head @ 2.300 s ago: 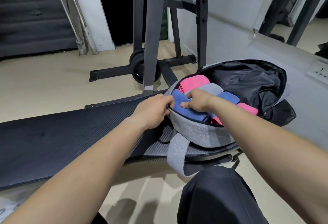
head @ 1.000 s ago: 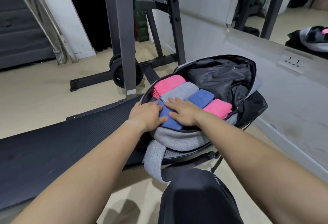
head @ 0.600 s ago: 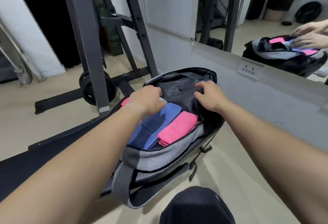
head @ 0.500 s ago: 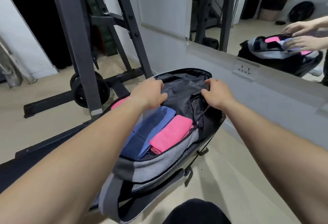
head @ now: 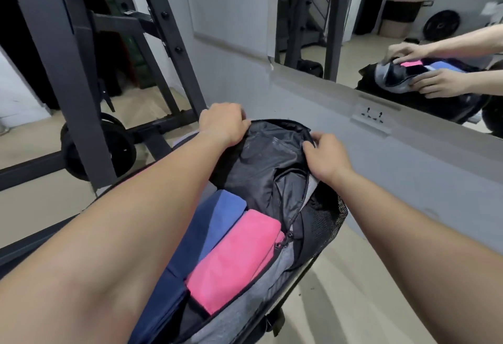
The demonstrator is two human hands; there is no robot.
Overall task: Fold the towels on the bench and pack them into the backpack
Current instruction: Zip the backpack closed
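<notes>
Backpack (head: 261, 286) lay open below both hands, left hand (head: 223, 123) closed on the black flap (head: 269, 158) at its far left edge, right hand (head: 325, 157) pinching the flap's right edge, blue towel (head: 217, 221) and pink towel (head: 234, 259) packed side by side nearer the person, rack (head: 68, 66) left of the left hand.

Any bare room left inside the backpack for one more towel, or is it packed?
Crowded: the pink towel and blue towel lie side by side, filling the visible compartment. Both hands, left and right, grip the black flap above them. No bare gap shows; the left forearm hides the rest.
</notes>
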